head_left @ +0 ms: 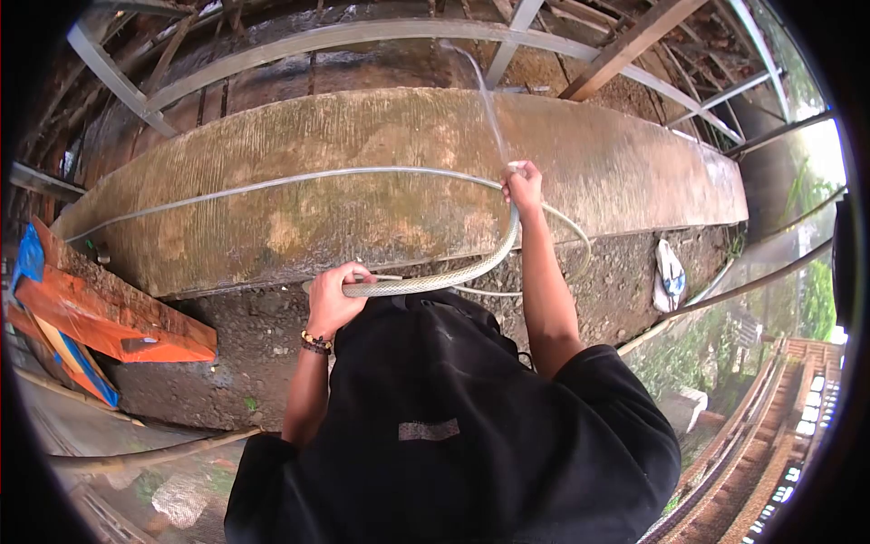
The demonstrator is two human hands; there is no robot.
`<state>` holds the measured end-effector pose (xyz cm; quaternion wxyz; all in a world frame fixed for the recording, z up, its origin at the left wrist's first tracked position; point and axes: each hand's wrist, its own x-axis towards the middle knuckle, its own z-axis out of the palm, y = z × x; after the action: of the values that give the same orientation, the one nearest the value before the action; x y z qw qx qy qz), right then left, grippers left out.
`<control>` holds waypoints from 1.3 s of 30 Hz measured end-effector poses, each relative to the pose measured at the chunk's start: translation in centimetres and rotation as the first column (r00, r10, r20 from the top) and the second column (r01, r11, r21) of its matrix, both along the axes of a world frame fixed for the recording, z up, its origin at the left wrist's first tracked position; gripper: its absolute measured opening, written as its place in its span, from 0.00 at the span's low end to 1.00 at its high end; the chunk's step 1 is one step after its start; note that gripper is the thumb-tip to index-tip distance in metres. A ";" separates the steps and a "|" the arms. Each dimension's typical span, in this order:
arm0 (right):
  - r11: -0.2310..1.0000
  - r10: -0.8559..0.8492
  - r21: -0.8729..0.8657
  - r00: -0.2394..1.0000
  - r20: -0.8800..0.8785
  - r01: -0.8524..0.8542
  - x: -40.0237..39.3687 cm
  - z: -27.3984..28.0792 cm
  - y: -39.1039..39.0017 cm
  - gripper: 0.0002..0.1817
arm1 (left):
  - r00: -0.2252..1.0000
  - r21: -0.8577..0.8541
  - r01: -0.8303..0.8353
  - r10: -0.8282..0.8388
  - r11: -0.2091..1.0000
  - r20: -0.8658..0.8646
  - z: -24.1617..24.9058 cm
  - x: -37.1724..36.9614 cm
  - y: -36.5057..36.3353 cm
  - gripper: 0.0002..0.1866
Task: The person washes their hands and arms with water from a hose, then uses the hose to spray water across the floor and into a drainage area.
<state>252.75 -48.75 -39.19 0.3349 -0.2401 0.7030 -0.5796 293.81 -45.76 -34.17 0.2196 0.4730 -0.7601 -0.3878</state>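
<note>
A pale braided hose (453,279) runs in a curve between my two hands. My left hand (334,295) is wrapped round it low on the left, close to my body. Farther forward, my right hand (523,185) grips the hose near its end, with fingers closed around it. From there a stream of water (489,111) shoots forward past the metal frame. The rest of the hose lies in a long arc across the concrete ledge (381,222), and a loop of it hangs right of my right wrist.
Metal bars (362,34) and a wooden beam (625,50) stand beyond the ledge. At left is an orange-covered board (109,308). A white sack (669,276) lies on the dirt ground (263,363) at right, near bamboo poles (707,302) and netting.
</note>
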 end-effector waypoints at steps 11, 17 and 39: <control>0.994 -0.108 0.008 0.993 0.036 0.108 -0.1 -1.6 -0.3 0.09 | 0.998 -0.004 -0.022 0.021 1.000 -0.067 -1.2 0.4 -0.8 0.10; 0.992 -0.124 0.008 0.992 -0.007 0.124 1.5 -1.4 -1.4 0.06 | 0.998 -0.001 0.001 -0.001 1.000 -0.061 -1.1 1.3 -1.9 0.09; 0.989 0.045 0.143 0.998 -0.043 -0.038 -4.7 5.9 -3.4 0.10 | 0.989 -0.014 0.019 -0.021 1.000 -0.149 -1.1 -4.6 -0.6 0.08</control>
<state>248.03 -52.12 -33.29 0.3471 -0.2435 0.7448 -0.5153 289.24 -46.40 -35.26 0.2748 0.4335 -0.7489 -0.4193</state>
